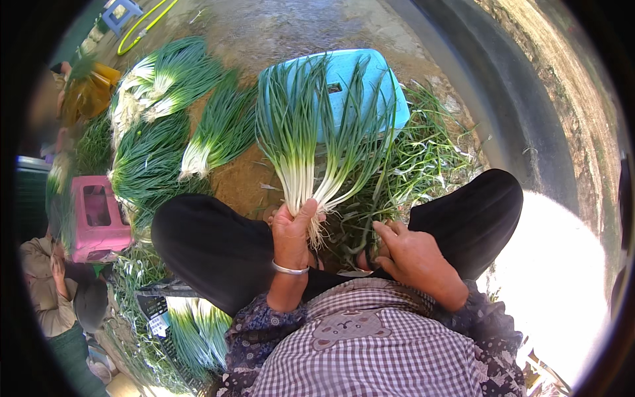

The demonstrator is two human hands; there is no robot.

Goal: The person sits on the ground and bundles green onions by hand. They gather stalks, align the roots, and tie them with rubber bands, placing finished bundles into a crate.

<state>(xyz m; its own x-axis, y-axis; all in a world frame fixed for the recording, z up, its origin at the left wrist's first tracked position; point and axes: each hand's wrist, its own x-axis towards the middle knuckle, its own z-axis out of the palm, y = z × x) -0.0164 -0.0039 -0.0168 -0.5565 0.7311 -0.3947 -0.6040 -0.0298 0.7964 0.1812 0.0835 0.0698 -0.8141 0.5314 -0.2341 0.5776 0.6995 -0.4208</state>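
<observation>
My left hand, a silver bangle on its wrist, is closed around the white root ends of a bunch of green onions. The bunch fans away from me, its green tops lying over a light blue plastic stool. Thin roots hang below the thumb. My right hand hovers by my right thigh, fingers loosely bent and apart, with nothing seen in it. Loose green leaves are heaped on the ground beyond it.
Sorted green onion bunches lie at the upper left. A pink plastic stool stands at the left, near another person. A black crate holding green onions is at the lower left. A yellow hose lies farther off.
</observation>
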